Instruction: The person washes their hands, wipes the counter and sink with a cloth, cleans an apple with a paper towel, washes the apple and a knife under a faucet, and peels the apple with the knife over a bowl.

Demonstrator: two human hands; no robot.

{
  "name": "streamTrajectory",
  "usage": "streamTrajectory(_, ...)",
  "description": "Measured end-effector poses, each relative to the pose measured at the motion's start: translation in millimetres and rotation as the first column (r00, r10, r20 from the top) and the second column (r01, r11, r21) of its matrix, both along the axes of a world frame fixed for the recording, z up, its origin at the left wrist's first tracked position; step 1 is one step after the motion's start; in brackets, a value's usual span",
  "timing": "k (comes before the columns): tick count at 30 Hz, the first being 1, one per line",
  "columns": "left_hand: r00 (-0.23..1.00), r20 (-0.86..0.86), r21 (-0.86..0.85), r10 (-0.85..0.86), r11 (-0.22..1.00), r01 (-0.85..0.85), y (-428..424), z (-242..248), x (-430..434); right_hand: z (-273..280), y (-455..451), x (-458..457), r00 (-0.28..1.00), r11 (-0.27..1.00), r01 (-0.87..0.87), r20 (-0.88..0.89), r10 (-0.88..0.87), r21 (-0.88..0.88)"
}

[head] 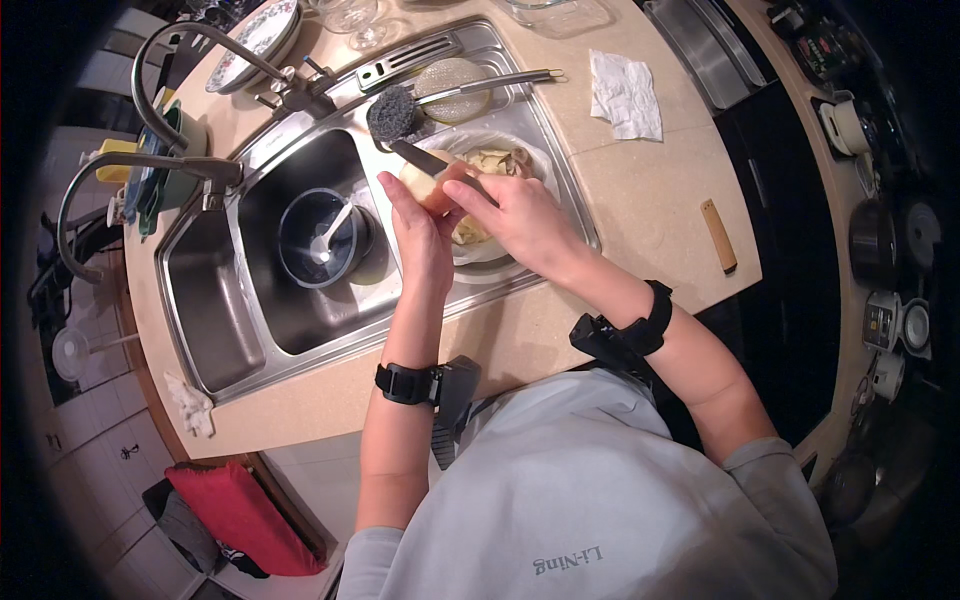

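My left hand (421, 244) is shut on a partly peeled fruit (417, 184), likely an apple, with pale flesh on one side and reddish skin on the other. In my right hand (531, 223) is a knife (421, 158). Its dark blade lies across the fruit, pointing to the upper left, and my thumb rests by the skin. Right beneath both hands, a basin lined with a whitish plastic bag (546, 161) holds peelings (471, 231) and brownish scraps. The hands hide part of the basin and the knife's handle.
Left of the hands, the steel sink (262, 315) holds a dark bowl (304, 270) with a white spoon. A scouring brush (391, 114) and mesh strainer (454, 86) lie behind. On the counter are crumpled tissue (626, 96) and a flat wooden piece (718, 236). Faucets (217, 176) arch at left.
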State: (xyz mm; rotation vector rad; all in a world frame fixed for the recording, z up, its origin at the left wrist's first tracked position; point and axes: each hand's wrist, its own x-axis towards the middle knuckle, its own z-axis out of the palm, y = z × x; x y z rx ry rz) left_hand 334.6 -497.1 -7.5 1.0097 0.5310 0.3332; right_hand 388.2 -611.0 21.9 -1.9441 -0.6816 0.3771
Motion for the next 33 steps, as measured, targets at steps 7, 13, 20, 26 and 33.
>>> streamTrajectory(7,0.996,-0.078,-0.029,0.048,0.998,-0.051,-5,9,3,5,5,-5,0.987,0.989,0.049,0.161,-0.026,-0.142)
streamTrajectory(13,0.999,-0.052,-0.081,-0.002,0.997,-0.002,-2,7,1,-11,3,6,0.999,0.999,-0.009,0.039,0.011,-0.049)
streamTrajectory(20,0.976,0.047,-0.141,-0.212,0.966,0.216,16,4,-4,-10,0,6,0.777,0.977,-0.053,-0.605,0.172,0.209)
streamTrajectory(26,0.991,0.031,-0.173,-0.13,0.976,0.134,13,7,-1,-1,1,4,0.951,0.984,-0.085,-0.282,0.127,0.156)
streamTrajectory(33,0.989,0.018,-0.032,-0.146,0.989,0.147,10,5,-1,9,2,-1,1.0,1.0,-0.006,-0.018,0.006,-0.005)
